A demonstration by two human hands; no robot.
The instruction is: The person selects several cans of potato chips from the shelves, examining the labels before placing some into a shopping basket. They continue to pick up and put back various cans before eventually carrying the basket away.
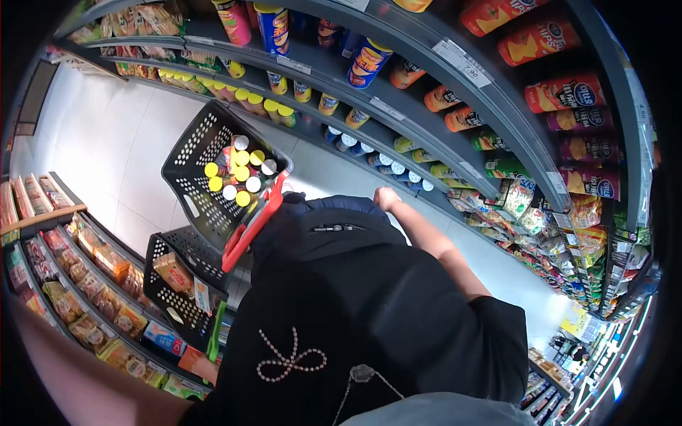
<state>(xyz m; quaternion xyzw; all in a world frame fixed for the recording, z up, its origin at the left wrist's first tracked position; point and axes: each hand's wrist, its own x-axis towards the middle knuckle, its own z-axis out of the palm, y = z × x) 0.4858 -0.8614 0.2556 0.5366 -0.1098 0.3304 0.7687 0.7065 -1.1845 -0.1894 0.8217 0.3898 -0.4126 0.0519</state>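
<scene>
My right hand (386, 199) hangs beside my dark trousers, its fingers curled; whether anything is inside them is hidden. My left arm (78, 373) runs toward the left edge and its hand is out of frame. A black basket (186, 165) with a red handle (257, 220) stands in front of me. Inside it lie several small canisters (242, 172) with yellow or white lids. Close by sits a second black basket (158, 280) with a green handle (215, 332), holding a packaged loaf (173, 272). A skin-toned patch near the green handle cannot be made out.
Curved shelves (369, 99) with chip canisters (369, 62) rise ahead and to the right, price tags along their edges. Packaged bread (96, 255) fills a shelf unit at the left. Between them runs a pale tiled floor (128, 135).
</scene>
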